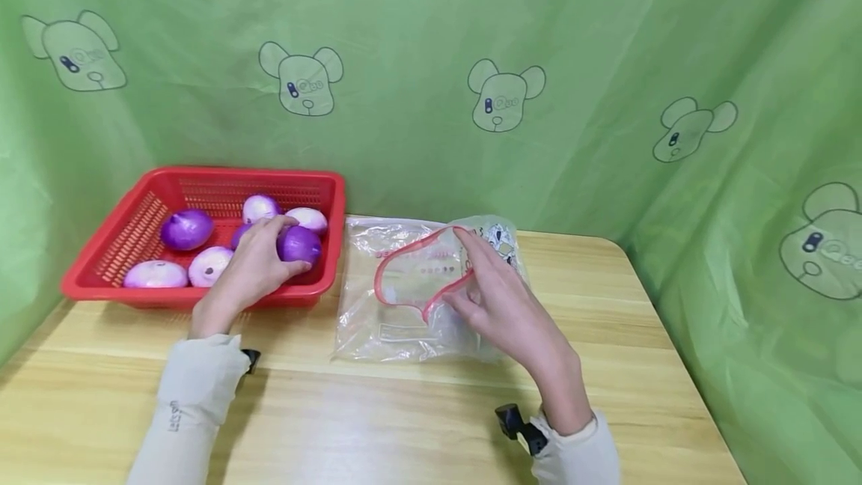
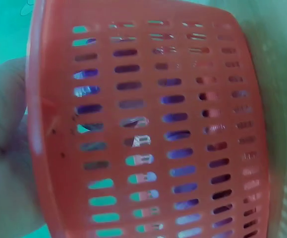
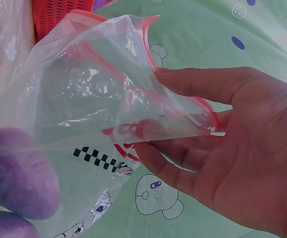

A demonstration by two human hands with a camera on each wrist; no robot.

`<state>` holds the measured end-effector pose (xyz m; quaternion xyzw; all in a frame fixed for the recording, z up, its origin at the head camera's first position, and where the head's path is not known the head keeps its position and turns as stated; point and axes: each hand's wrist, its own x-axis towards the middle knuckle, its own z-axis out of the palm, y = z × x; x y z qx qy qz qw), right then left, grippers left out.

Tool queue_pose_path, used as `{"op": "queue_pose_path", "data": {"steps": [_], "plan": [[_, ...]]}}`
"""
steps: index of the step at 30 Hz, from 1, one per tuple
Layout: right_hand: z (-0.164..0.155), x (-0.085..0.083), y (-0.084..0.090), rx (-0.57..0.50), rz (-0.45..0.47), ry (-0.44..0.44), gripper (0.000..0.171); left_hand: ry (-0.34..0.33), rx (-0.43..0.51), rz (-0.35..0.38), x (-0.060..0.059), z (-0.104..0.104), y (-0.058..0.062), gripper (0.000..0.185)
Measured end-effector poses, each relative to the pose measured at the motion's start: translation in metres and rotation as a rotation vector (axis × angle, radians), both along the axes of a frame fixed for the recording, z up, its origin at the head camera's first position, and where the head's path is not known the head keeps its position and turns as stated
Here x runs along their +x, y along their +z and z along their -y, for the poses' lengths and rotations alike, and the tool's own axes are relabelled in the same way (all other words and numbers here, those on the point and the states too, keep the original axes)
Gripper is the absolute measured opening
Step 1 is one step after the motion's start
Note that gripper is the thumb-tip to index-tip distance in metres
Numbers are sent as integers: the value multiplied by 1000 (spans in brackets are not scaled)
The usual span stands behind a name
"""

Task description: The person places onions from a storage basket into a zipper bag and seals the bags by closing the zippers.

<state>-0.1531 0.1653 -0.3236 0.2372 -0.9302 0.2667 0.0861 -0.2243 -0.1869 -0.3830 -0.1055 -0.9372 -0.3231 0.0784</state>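
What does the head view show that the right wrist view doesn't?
Only the head view shows the left hand gripping an onion in the basket, and the table. Only the right wrist view shows the fingers pinching the bag's rim close up. Both show the right hand holding the bag open.

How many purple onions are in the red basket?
6 onions in the red basket: two front-left, one back-left, two at the back, one under the left hand. A seventh may be hidden behind it.

Clear glossy plastic bag [image 1: 404, 298]; wood table [image 1: 404, 410].
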Motion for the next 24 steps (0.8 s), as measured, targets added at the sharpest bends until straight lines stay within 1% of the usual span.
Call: {"op": "queue_pose_path", "data": {"steps": [3, 5, 11, 13, 19, 24], "plan": [[-1, 0, 1, -1, 2, -4, 86, -2, 12, -7, 3, -4, 4, 66], [-1, 0, 1, 0, 4, -6, 86, 0, 22, -26, 5, -7, 7, 67], [-2, 1, 2, 5, 17, -14, 86, 26, 44, -120, 11, -12, 13, 68], [-1, 1, 2, 5, 20, -15, 86, 23, 59, -144, 12, -14, 15, 67], [-1, 1, 2, 7, 27, -19, 86, -58, 94, -223, 15, -21, 18, 64], [-2, 1, 1, 8, 22, -19, 86, -98, 96, -274, 17, -25, 21, 62]]}}
